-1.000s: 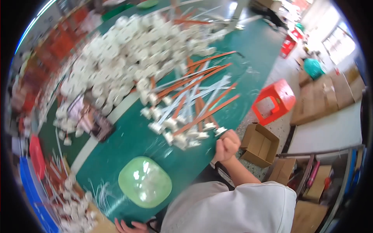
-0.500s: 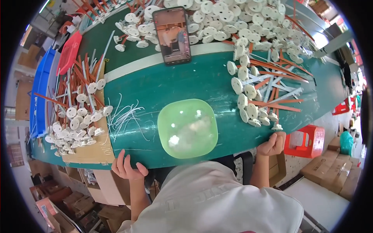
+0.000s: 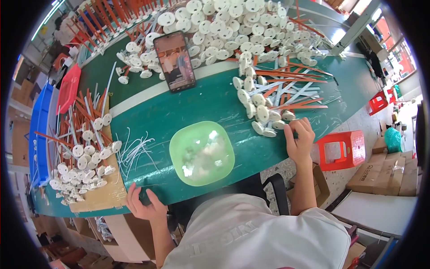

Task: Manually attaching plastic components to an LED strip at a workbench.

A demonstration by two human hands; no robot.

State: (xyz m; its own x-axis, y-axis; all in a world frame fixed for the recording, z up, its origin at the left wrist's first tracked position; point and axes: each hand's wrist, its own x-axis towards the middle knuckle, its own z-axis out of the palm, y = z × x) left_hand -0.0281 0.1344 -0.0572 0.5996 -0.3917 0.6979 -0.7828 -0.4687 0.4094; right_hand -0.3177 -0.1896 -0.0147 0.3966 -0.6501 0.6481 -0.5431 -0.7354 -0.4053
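My left hand (image 3: 144, 204) rests at the near table edge, beside the brown cardboard (image 3: 117, 196). Its fingers and thumb are apart, with nothing in them. My right hand (image 3: 301, 136) is at the near right end of a pile of white round discs (image 3: 262, 113) with orange and grey strips. Its fingers are bent towards the thumb, right against the last discs; what they hold, if anything, is hidden. Between my hands a light green bowl (image 3: 202, 178) stands on the green table, with pale, blurred contents.
Thin white ties (image 3: 134, 152) lie left of the bowl. More discs with strips (image 3: 85, 157) cover the cardboard. Behind, a phone (image 3: 175, 62) leans against a large heap of discs (image 3: 233, 31). A blue bin (image 3: 40, 134) borders the left; a red stool (image 3: 340, 150) stands right.
My view has shifted and tilted. My right hand has moved up and inward against the end of the right pile, covering the disc there. My left hand stays at the edge, fingers apart.
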